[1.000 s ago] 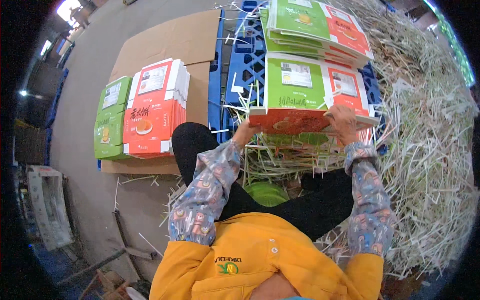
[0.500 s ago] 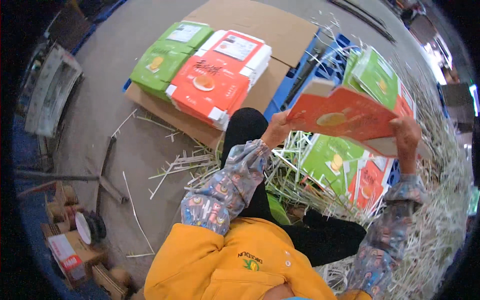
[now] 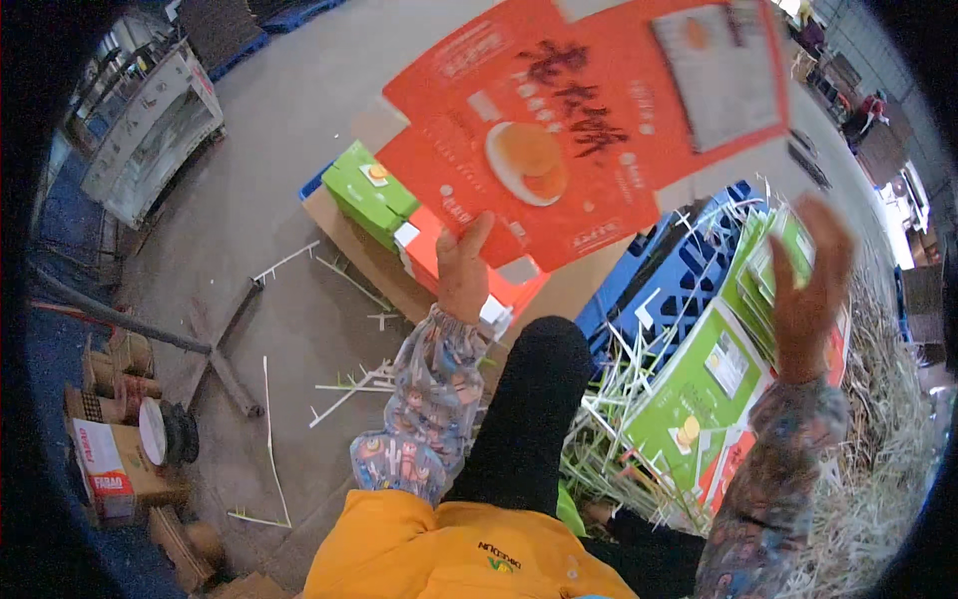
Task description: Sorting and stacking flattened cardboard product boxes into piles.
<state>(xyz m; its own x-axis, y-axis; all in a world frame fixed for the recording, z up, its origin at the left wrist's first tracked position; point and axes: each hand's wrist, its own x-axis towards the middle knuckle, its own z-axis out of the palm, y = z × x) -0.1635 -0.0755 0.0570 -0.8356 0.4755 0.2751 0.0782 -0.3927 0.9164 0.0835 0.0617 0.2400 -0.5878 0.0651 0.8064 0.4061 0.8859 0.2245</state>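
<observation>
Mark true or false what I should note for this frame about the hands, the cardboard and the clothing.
1. The left hand holds the red cardboard sheet. True.
2. The right hand grips that sheet too. False: it is open, apart from the sheet.
3. The green stack lies to the left of the red stack. True.
4. The person's top is blue. False: it is yellow.

Red carton blank [image 3: 599,150]: flat, unfolded, printed side showing (round pastry picture, dark lettering), tilted, held aloft by near edge.
</observation>
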